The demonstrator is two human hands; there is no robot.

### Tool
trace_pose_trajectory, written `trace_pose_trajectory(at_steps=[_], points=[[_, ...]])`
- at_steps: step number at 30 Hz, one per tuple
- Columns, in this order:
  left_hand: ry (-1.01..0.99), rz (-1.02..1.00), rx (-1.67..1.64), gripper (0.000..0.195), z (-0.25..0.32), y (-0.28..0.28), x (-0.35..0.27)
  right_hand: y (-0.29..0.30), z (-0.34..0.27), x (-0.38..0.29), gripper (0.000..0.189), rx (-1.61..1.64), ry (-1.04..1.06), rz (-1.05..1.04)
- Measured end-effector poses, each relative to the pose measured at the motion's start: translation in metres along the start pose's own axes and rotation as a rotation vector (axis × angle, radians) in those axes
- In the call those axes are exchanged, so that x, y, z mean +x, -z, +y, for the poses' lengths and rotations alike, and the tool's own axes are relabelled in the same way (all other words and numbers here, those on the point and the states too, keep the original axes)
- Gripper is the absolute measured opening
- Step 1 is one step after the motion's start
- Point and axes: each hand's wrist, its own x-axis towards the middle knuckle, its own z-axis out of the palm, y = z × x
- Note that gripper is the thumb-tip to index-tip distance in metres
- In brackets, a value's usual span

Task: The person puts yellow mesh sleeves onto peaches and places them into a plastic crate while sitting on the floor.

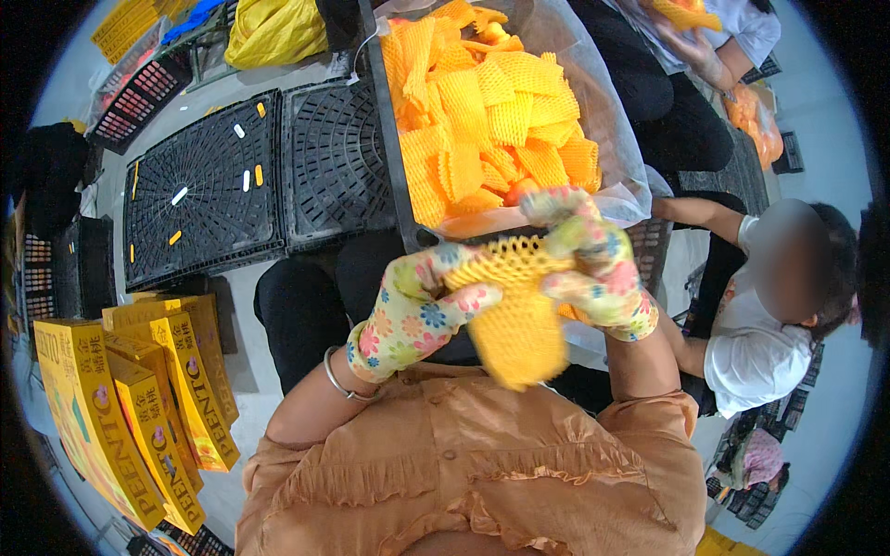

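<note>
My left hand (417,306), in a floral glove, pinches one end of a yellow foam net sleeve (521,340). My right hand (605,267), in a matching glove, grips the other side. Between my hands the mesh is stretched wide, while a denser flap hangs down in front of my brown shirt. Whether anything sits inside the sleeve I cannot tell. Just beyond my hands stands a black plastic crate (396,160) with a translucent white liner (601,97). Yellow foam net sleeves (462,111) are heaped in it, and a reddish fruit (520,190) shows among them.
Black slotted plastic crates (201,194) with small stickers lie to the left. Yellow printed cartons (132,417) stand at lower left. A co-worker in white (758,347) sits close on the right; another person's hand (688,48) holds a foam-netted fruit at upper right.
</note>
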Motion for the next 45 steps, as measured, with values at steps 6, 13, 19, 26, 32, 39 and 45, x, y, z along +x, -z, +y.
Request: trace_pose_trajectory(at_steps=[6, 13, 19, 26, 32, 39, 45], points=[[0.123, -0.275, -0.386, 0.045, 0.012, 0.006, 0.004, -0.001, 0.013, 0.027, 0.02, 0.069, -0.389, -0.237], [0.297, -0.079, -0.407, 0.038, -0.016, 0.035, -0.002, 0.088, 0.106, 0.105, 0.024, -0.753, -0.423, -0.53], [0.128, 0.241, -0.61, 0.062, -0.007, 0.066, -0.013, 0.167, 0.219, 0.156, 0.042, -1.386, -0.099, -0.093], [-0.044, 0.295, -0.209, 0.076, -0.012, 0.064, -0.008, 0.116, 0.201, 0.153, 0.057, -1.564, -0.551, -0.251], [-0.182, 0.351, -0.057, 0.073, -0.008, 0.047, -0.011, 0.118, 0.176, 0.148, 0.071, -1.431, -0.65, -0.122], [-0.282, 0.395, 0.864, 0.064, 0.001, 0.039, -0.013, 0.119, 0.097, 0.122, 0.057, -0.466, -0.317, 0.224], [-0.246, 0.378, 0.269, 0.071, -0.042, 0.022, 0.01, 0.027, 0.029, 0.052, 0.077, -0.619, 0.298, 0.347]])
